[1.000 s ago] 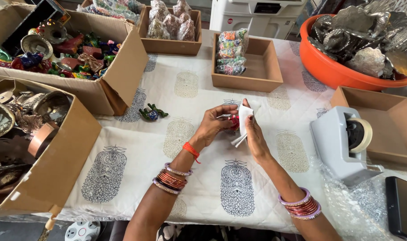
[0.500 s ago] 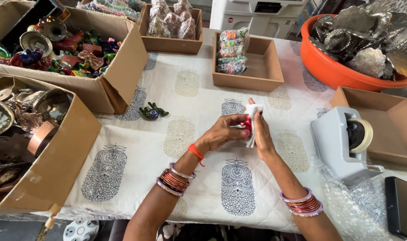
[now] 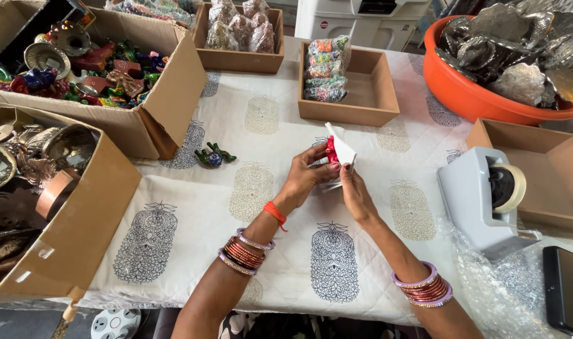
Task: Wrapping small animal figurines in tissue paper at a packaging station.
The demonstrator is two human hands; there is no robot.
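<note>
Over the middle of the printed white tablecloth (image 3: 192,220), my left hand (image 3: 305,176) and my right hand (image 3: 354,191) together hold a small red object (image 3: 330,150) partly wrapped in white paper (image 3: 341,145). The left fingers pinch the red piece from the left side. The right fingers grip the paper from below and behind. Most of the red object is hidden by the paper and fingers. Both wrists wear red and lilac bangles.
A small green and blue figurine (image 3: 212,156) lies left of my hands. Cardboard boxes of painted trinkets (image 3: 98,69) and metal ware (image 3: 35,182) stand at left. Shallow boxes (image 3: 355,81) sit behind, an orange tub (image 3: 481,88) and a tape dispenser (image 3: 487,194) at right, with bubble wrap (image 3: 500,282) and a dark tablet (image 3: 566,289).
The hands have closed together around the red piece, and the white paper has been folded further up and around it. The bundle sits slightly lower and nearer to me.
</note>
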